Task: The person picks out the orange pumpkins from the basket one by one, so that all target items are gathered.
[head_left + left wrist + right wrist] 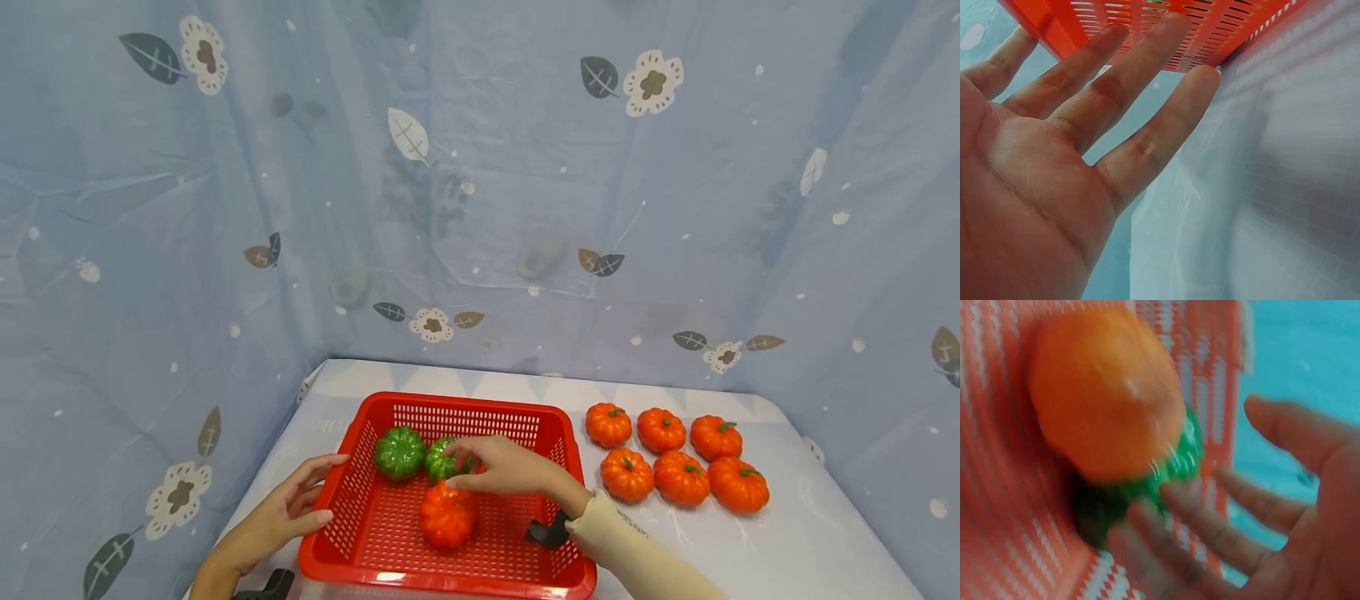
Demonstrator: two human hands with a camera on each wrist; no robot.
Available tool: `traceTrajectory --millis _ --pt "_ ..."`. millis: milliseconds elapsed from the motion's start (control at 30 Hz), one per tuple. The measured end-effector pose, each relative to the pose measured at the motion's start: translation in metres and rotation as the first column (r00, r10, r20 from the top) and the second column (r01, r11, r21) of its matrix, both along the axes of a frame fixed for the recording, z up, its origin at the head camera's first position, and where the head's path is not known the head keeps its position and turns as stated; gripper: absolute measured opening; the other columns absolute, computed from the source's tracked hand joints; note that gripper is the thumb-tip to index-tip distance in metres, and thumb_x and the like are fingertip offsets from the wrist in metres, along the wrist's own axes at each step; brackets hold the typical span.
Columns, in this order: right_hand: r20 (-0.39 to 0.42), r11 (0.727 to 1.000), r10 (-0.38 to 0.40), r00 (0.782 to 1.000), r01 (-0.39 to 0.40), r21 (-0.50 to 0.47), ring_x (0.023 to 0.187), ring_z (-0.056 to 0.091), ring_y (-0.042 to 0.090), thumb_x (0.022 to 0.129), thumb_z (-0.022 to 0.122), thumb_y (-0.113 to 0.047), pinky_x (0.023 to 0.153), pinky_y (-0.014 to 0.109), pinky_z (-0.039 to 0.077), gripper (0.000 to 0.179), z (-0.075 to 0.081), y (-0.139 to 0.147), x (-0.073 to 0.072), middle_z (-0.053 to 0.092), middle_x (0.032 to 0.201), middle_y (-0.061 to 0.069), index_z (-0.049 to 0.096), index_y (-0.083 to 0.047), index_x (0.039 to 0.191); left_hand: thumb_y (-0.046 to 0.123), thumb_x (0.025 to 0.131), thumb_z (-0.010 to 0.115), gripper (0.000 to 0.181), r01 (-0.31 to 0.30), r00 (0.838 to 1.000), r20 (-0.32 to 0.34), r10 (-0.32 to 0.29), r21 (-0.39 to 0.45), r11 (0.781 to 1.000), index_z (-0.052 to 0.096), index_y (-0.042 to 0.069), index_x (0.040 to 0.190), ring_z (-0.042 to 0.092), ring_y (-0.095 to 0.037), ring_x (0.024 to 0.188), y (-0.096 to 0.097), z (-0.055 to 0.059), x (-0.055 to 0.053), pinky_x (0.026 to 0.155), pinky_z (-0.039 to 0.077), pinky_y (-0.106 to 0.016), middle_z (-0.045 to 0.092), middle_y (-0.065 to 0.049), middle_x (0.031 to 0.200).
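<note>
A red plastic basket [517, 573] holds two green toy pumpkins, one at the left [400, 453] and one in the middle [438, 458], plus an orange toy pumpkin [448, 517]. My right hand [504, 467] hovers over the basket beside the middle green pumpkin, with nothing in its grasp. Its fingers [1216, 528] are spread and blurred in the right wrist view; whether they touch the green pumpkin [1188, 450] I cannot tell. At the basket's left side is my left hand [281, 517], fingers extended, fingertips at the rim and slotted wall [1154, 28].
Several orange toy pumpkins [681, 478] sit in two rows on the white table [813, 546], right of the basket. A blue patterned curtain [517, 208] hangs behind and along both sides. Dark wrist devices [550, 532] are strapped to both wrists.
</note>
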State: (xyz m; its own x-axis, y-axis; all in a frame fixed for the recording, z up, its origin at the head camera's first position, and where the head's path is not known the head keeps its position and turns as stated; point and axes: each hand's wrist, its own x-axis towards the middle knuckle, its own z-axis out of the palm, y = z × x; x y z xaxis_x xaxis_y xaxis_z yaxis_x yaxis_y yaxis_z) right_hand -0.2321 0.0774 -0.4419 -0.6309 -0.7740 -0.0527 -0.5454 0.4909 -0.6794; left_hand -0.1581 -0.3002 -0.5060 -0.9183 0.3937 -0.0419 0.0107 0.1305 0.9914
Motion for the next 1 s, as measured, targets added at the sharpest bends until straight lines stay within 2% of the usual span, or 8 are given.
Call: traceTrajectory --millis 133,267,467,633,800,867,933,1000 --pt "0.011 0.998 0.016 1.0 -0.016 0.065 0.093 0.063 0.006 0.099 0.067 -0.046 0.083 0.023 0.052 0.05 0.001 -0.007 0.003 0.067 0.108 -0.013 0.063 -0.017 0.139 0.006 0.1 0.062 0.067 0.0 1.0 -0.004 0.0 -0.001 1.0 0.03 0.012 0.158 0.053 -0.035 0.132 0.0 0.002 0.0 0.093 0.058 -0.043 0.027 -0.03 0.158" --pt "0.015 0.995 0.04 0.999 -0.041 0.091 0.09 0.06 0.003 0.099 0.066 -0.045 0.08 0.022 0.051 0.05 0.002 -0.009 0.001 0.067 0.103 -0.013 0.066 -0.014 0.137 0.007 0.099 0.063 0.067 -0.005 1.0 -0.023 0.004 -0.014 1.0 0.031 0.011 0.158 0.056 -0.025 0.129 0.002 0.004 -0.001 0.094 0.058 -0.041 0.029 -0.03 0.157" --pt "0.019 0.981 0.136 0.99 -0.138 0.135 0.084 0.058 0.0 0.1 0.066 -0.042 0.074 0.019 0.051 0.04 -0.003 -0.014 0.001 0.066 0.093 -0.016 0.074 -0.011 0.125 0.006 0.099 0.063 0.068 -0.005 1.0 -0.006 0.005 -0.007 1.0 0.03 0.012 0.158 0.057 -0.026 0.128 0.001 0.002 -0.001 0.093 0.058 -0.042 0.03 -0.03 0.157" --pt "0.15 0.961 0.195 0.969 -0.219 0.17 0.095 0.06 0.002 0.103 0.06 -0.045 0.083 0.021 0.051 0.034 -0.004 -0.014 0.007 0.065 0.107 -0.014 0.068 -0.023 0.129 0.006 0.099 0.062 0.068 -0.001 1.0 -0.011 0.001 -0.001 1.0 0.03 0.011 0.158 0.055 -0.032 0.13 -0.001 -0.002 -0.002 0.092 0.058 -0.043 0.028 -0.031 0.157" --pt "0.39 0.979 0.146 0.909 -0.189 0.075 0.073 0.071 0.025 0.104 0.061 -0.039 0.067 0.042 0.062 0.025 -0.004 -0.014 0.011 0.066 0.109 -0.007 0.065 -0.027 0.126 0.006 0.099 0.062 0.067 -0.002 1.0 -0.004 0.002 0.003 1.0 0.03 0.012 0.158 0.053 -0.039 0.13 -0.001 -0.003 -0.001 0.091 0.059 -0.044 0.029 -0.031 0.157" --pt "0.405 0.983 0.156 0.901 -0.184 0.03 0.074 0.071 0.025 0.104 0.06 -0.038 0.067 0.042 0.062 0.02 -0.004 -0.015 0.012 0.066 0.108 -0.007 0.065 -0.027 0.121 0.006 0.099 0.062 0.068 -0.006 1.0 -0.004 0.006 0.002 1.0 0.03 0.012 0.158 0.053 -0.04 0.13 -0.001 -0.003 -0.001 0.091 0.059 -0.044 0.028 -0.031 0.157" --pt "0.375 0.98 0.184 0.909 -0.201 0.004 0.087 0.069 0.016 0.105 0.059 -0.038 0.075 0.034 0.059 0.016 -0.005 -0.016 0.012 0.066 0.108 -0.01 0.065 -0.027 0.115 0.007 0.099 0.063 0.068 -0.01 1.0 0.0 0.01 0.004 1.0 0.03 0.012 0.158 0.052 -0.042 0.131 -0.001 -0.003 0.0 0.091 0.059 -0.045 0.028 -0.03 0.158" --pt "0.347 0.975 0.211 0.914 -0.221 -0.009 0.094 0.062 0.007 0.105 0.059 -0.037 0.077 0.025 0.051 0.012 -0.004 -0.017 0.012 0.065 0.106 -0.012 0.063 -0.026 0.11 0.008 0.098 0.064 0.069 -0.015 1.0 -0.001 0.015 0.0 1.0 0.029 0.012 0.158 0.05 -0.044 0.132 0.0 -0.003 0.0 0.092 0.058 -0.046 0.028 -0.029 0.158"
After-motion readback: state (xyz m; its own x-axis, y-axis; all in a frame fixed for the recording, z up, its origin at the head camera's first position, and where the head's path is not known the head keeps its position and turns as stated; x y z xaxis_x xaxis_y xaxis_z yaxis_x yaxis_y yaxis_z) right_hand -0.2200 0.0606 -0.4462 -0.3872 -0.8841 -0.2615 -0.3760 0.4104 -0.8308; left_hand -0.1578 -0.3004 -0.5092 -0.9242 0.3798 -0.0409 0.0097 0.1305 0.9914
